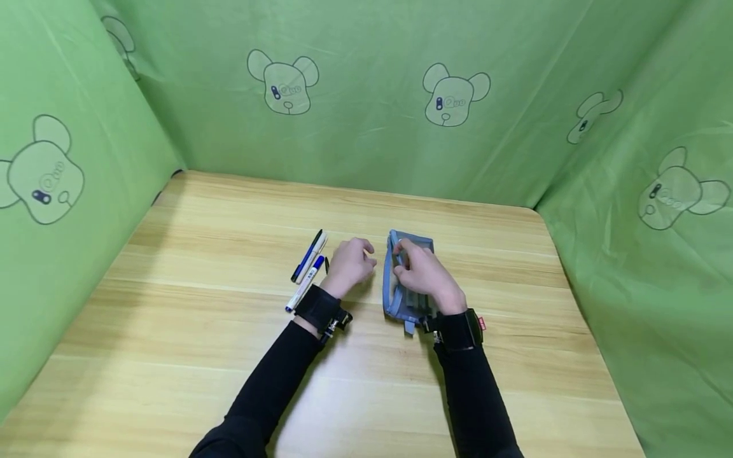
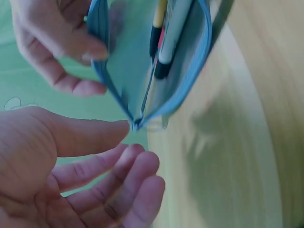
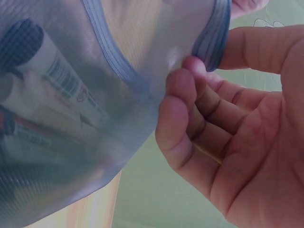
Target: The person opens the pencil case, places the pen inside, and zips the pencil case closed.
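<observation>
- Pouch (image 1: 408, 280): a blue-grey mesh pencil pouch lies on the wooden table (image 1: 189, 356), near its middle and right of centre. Its mouth gapes toward the left, which I judge to be so that pens can go in or come out.
- Right hand (image 1: 426, 275): it lies over the pouch, fingers curled on the upper edge of the opening. In the right wrist view the fingertips (image 3: 178, 90) hook the blue piping (image 3: 214, 40) and draw it back; this grip looks to be what keeps the mouth spread.
- Inside the pouch: the left wrist view looks straight into the opening and shows a marker (image 2: 173, 35) with a dark tip and a yellow-barrelled pen (image 2: 157, 23) lying side by side against the far wall. Through the mesh in the right wrist view a marker with a printed barcode label shows, along with other pens too blurred to tell apart.
- Left hand (image 1: 350, 264): it sits just left of the pouch mouth, apart from it, with fingers loosely bent. The left wrist view shows the palm and fingers (image 2: 118, 185) relaxed and holding nothing, the thumb pointing toward the pouch's corner.
- Pens on the table (image 1: 306, 270): a few lie together just left of the left hand, at a slant, one white with a blue cap, one dark blue. They lie within easy reach of that free hand.
- Behind: green cloth (image 1: 366, 95) printed with bear heads walls the table on three sides.
</observation>
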Motion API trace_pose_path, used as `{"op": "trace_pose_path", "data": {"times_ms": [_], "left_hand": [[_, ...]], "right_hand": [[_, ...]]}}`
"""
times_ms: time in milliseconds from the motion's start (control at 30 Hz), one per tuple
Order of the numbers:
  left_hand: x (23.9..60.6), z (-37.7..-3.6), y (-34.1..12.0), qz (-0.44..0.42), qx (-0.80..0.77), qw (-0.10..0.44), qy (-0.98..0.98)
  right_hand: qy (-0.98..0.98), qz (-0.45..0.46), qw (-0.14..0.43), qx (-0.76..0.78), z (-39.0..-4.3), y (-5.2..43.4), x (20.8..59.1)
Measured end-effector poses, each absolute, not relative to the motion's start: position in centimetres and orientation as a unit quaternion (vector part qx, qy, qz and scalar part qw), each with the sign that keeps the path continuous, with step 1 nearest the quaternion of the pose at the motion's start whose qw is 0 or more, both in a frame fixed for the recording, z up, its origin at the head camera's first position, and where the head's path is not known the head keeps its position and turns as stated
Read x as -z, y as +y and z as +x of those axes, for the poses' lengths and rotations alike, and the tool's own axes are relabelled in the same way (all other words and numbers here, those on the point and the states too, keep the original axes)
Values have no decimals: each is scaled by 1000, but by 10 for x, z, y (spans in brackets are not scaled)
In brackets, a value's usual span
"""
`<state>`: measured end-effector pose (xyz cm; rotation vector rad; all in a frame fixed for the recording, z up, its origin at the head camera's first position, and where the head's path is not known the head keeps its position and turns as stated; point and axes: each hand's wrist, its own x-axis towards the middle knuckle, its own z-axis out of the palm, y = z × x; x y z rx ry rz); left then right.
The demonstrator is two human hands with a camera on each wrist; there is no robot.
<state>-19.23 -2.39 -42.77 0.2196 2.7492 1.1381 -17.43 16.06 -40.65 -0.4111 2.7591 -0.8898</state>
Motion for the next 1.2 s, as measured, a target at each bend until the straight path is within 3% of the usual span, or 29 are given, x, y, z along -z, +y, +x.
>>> {"op": "trace_pose_path", "data": {"times_ms": [200,800,1200], "left_hand": [[430,-191,-43,48,-353,65,932],[432,-189,-77,-38,-262,112,958],[435,-187,-75,-18,-262,106,959]], "right_hand": [[936,-139,110,304,-173,160,409],[936,-142,112,303,-172,159,410],[933,-143,117,308,-170,158,406]]}}
